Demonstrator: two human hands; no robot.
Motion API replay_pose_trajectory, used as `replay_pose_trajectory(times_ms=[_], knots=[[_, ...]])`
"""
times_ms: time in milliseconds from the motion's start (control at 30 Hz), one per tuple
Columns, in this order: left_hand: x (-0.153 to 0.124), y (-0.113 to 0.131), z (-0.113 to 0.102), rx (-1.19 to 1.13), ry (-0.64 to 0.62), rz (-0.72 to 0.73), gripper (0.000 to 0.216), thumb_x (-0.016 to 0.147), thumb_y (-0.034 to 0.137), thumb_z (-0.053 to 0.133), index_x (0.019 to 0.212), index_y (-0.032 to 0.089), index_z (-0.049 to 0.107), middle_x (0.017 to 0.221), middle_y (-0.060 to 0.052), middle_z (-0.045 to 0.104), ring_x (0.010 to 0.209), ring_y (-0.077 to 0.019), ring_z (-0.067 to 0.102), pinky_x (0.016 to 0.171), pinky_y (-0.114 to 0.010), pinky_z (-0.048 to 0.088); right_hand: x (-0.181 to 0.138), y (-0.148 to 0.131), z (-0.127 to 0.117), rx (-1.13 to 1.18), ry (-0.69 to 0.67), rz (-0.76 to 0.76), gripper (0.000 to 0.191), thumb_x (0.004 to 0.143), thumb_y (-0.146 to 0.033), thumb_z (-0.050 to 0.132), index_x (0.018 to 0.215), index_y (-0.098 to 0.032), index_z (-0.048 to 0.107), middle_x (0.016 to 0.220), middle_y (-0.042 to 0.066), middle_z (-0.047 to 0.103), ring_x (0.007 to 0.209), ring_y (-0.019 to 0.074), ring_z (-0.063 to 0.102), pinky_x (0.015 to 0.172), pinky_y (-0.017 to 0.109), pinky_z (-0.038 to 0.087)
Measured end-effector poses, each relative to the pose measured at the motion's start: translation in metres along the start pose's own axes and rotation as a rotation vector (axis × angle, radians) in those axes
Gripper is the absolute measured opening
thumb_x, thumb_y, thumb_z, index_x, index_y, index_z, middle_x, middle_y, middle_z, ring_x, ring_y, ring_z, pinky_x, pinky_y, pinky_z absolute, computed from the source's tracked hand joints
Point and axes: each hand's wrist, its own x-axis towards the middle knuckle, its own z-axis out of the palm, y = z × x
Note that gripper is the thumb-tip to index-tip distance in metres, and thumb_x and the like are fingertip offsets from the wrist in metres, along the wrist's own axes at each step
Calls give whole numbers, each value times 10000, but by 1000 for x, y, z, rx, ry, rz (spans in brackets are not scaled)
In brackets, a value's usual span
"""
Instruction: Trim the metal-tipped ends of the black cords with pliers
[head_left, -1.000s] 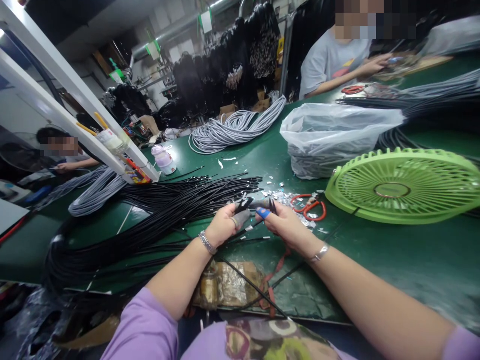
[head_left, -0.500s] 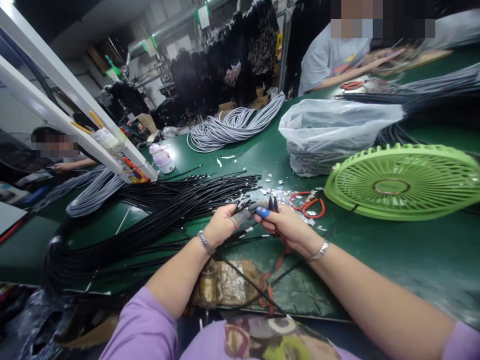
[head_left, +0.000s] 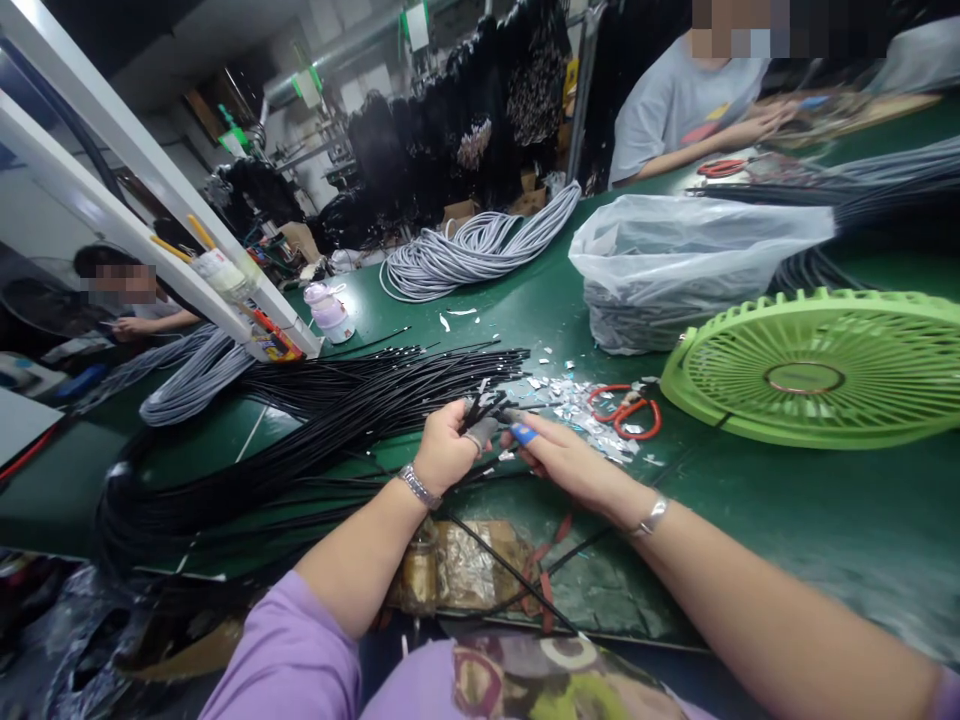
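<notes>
My left hand [head_left: 448, 447], a grey cover on one finger, is closed around a few black cables [head_left: 480, 408] whose ends fan out above the fist. Just right of it, my right hand [head_left: 559, 455] has blue tape on the thumb. Its thumb and forefinger pinch at the end of a black cable beside the left fingers; the exact grip is partly hidden. Behind both hands a thick bundle of black cables [head_left: 300, 455] lies across the green table [head_left: 750, 530]. Silvery foil scraps [head_left: 574, 400] are scattered beyond the right hand, near red-handled scissors [head_left: 637, 418].
A green fan [head_left: 810, 375] stands at the right, before a clear plastic bag [head_left: 697, 240]. Coiled grey cable [head_left: 480, 255] and a lilac bottle [head_left: 328, 312] stand farther back. White posts [head_left: 150, 200] rise at left. Two people work across the table.
The dark pointed pieces that stuck up by my right hand no longer show there. Cable ends now fan out from my left hand. The view has shifted slightly.
</notes>
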Motion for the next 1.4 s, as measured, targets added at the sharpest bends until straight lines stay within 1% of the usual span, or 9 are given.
replay_pose_trajectory(times_ms=[67,167,300,400,733,933,1200,1267,1400], knots=[[-1,-3,0,74,27,71,275,696,406,688,707,158,570,513,38,548,438,-71,469,450,-194,376,0,1,1,7,15,-2,419,754,-615,575,690,-202,551,498,-60,377,447,82,310,393,219,241],[-1,-6,-1,174,54,146,218,740,373,643,732,162,592,558,31,563,498,-83,494,506,-200,396,1,1,1,32,31,22,408,755,-593,582,663,-199,536,484,-64,369,438,75,300,393,209,235],[-1,-9,-2,267,67,203,187,757,347,616,737,161,603,616,21,575,566,-96,495,557,-208,399,1,0,2,30,38,14,410,761,-596,567,649,-204,529,477,-63,364,427,75,285,388,214,208],[-1,-9,-2,277,68,223,177,770,334,596,757,158,611,635,16,578,575,-98,481,569,-212,394,1,-1,3,23,41,3,413,760,-600,565,641,-207,523,469,-67,354,418,73,270,385,217,192],[-1,-9,-3,328,92,248,173,782,321,584,788,153,622,665,6,596,596,-102,476,588,-217,390,0,0,1,15,58,3,429,737,-622,575,654,-203,535,465,-67,356,419,72,279,385,215,190],[-2,-8,-3,394,100,255,163,787,314,580,784,158,626,652,5,589,598,-108,470,589,-220,385,1,2,0,14,56,-19,401,749,-593,577,647,-207,535,463,-65,356,413,71,266,380,217,168],[-3,-9,-3,453,98,269,140,795,305,568,786,178,626,666,-7,600,655,-136,524,657,-235,424,2,0,0,5,76,-46,390,736,-565,590,603,-205,520,467,-62,360,426,72,270,392,219,174],[-3,-8,-2,455,110,251,139,785,322,582,775,188,622,658,-7,595,661,-143,528,655,-236,424,2,-1,0,-1,81,-52,377,737,-558,592,617,-203,551,469,-58,373,430,75,283,394,219,184],[-4,-6,-2,476,125,242,139,771,330,597,732,197,599,631,0,567,623,-137,496,624,-232,397,2,-1,1,-8,90,-60,347,751,-531,587,760,-191,658,470,-60,373,426,80,273,394,222,176]])
